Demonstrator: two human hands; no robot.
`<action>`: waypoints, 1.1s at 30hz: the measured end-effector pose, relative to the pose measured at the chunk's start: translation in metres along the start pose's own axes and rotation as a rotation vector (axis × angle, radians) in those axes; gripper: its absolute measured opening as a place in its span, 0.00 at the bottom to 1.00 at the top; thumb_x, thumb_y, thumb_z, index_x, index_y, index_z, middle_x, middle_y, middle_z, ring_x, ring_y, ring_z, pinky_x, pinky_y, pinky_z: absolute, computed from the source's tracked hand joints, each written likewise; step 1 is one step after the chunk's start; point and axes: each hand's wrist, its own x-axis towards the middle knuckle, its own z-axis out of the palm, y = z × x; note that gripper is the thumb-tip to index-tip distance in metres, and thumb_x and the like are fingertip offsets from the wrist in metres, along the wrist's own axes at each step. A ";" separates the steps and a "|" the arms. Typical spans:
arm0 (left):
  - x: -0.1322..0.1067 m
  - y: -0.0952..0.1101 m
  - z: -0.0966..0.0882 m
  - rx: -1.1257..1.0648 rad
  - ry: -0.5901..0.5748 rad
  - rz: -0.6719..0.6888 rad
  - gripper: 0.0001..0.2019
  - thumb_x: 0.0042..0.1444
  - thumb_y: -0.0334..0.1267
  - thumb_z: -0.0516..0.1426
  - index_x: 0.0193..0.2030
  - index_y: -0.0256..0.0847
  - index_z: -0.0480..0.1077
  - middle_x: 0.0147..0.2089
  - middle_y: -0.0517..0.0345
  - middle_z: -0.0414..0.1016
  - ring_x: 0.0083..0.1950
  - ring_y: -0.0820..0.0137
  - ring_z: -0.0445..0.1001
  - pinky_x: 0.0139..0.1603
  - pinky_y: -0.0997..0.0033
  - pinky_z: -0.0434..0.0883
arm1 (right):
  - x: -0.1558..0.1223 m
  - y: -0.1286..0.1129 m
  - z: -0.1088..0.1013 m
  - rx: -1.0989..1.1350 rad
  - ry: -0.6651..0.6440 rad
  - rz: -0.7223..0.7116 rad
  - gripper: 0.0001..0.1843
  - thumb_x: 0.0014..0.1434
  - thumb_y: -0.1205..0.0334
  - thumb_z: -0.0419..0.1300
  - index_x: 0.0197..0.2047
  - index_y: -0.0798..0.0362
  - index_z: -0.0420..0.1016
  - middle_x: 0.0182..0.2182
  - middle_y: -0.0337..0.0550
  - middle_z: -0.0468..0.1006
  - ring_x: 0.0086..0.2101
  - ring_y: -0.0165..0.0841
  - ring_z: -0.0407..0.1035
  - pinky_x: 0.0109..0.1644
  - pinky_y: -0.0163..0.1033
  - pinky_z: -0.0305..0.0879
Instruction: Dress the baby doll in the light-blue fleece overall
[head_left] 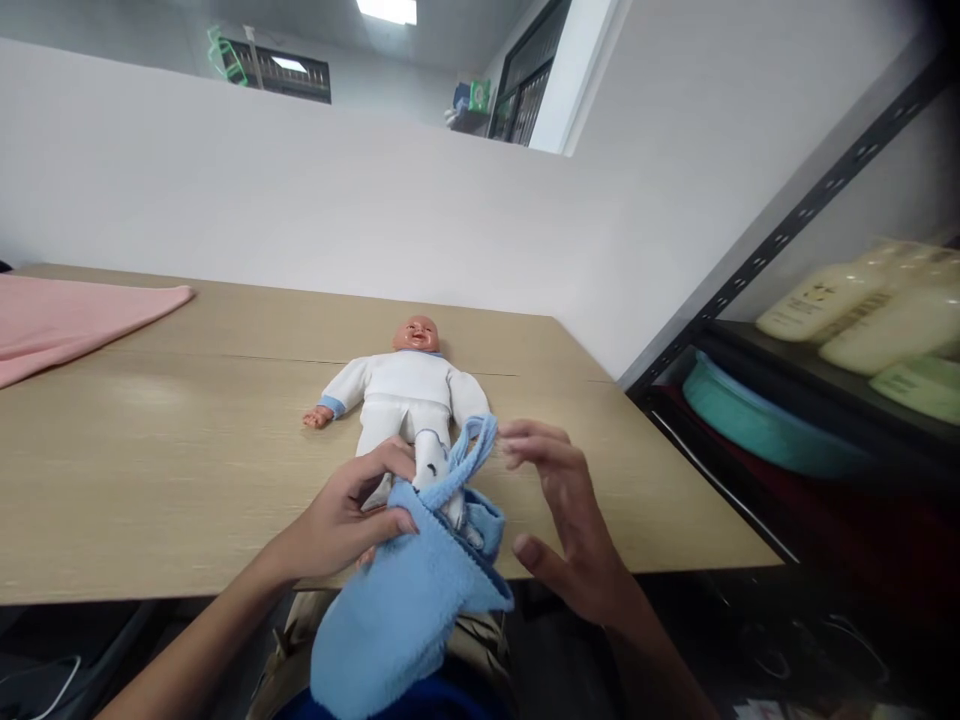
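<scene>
My left hand (352, 515) pinches a light-blue terry bib (405, 610) by its upper edge, thumb on the near side. The bib hangs over the table's front edge, partly folded, with a white printed side showing and a strap looping up at the top. My right hand (566, 525) is just right of the strap, fingers apart and thumb spread, holding nothing. Behind the bib a baby doll (409, 380) in a white suit with blue cuffs lies face up, its head toward the wall. The bib and my left hand hide part of its legs.
The doll rests on a wooden table (247, 460). A pink cloth (75, 315) lies at the far left. On the right stands a shelf unit (780, 235) with pale yellow bottles (892, 310) and a teal basin (765, 425). A white wall (300, 200) borders the table's back.
</scene>
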 end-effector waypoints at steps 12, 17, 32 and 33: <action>0.018 0.016 -0.008 0.220 -0.075 0.111 0.20 0.76 0.54 0.66 0.35 0.44 0.85 0.35 0.56 0.79 0.39 0.65 0.74 0.45 0.65 0.71 | 0.060 0.020 -0.003 -0.188 -0.135 -0.256 0.18 0.72 0.56 0.78 0.62 0.37 0.85 0.64 0.48 0.72 0.70 0.50 0.70 0.77 0.60 0.72; 0.011 0.009 -0.029 0.214 -0.020 0.156 0.13 0.79 0.48 0.65 0.44 0.43 0.83 0.37 0.58 0.74 0.40 0.67 0.73 0.43 0.68 0.70 | 0.082 0.027 -0.008 0.081 -0.198 -0.328 0.06 0.78 0.55 0.71 0.50 0.45 0.81 0.60 0.50 0.80 0.61 0.45 0.78 0.68 0.54 0.77; 0.035 0.038 -0.051 0.322 -0.137 -0.200 0.31 0.64 0.67 0.72 0.62 0.46 0.81 0.58 0.48 0.84 0.59 0.50 0.80 0.63 0.57 0.78 | 0.134 -0.021 0.018 0.439 -0.140 0.462 0.12 0.77 0.56 0.61 0.38 0.46 0.68 0.25 0.29 0.61 0.24 0.29 0.53 0.26 0.34 0.53; 0.040 0.045 -0.045 0.361 -0.146 -0.217 0.32 0.61 0.65 0.75 0.62 0.47 0.82 0.60 0.50 0.84 0.62 0.49 0.81 0.66 0.56 0.78 | 0.138 -0.029 0.021 0.363 -0.133 0.460 0.12 0.76 0.57 0.61 0.38 0.47 0.70 0.26 0.31 0.64 0.26 0.30 0.58 0.28 0.35 0.57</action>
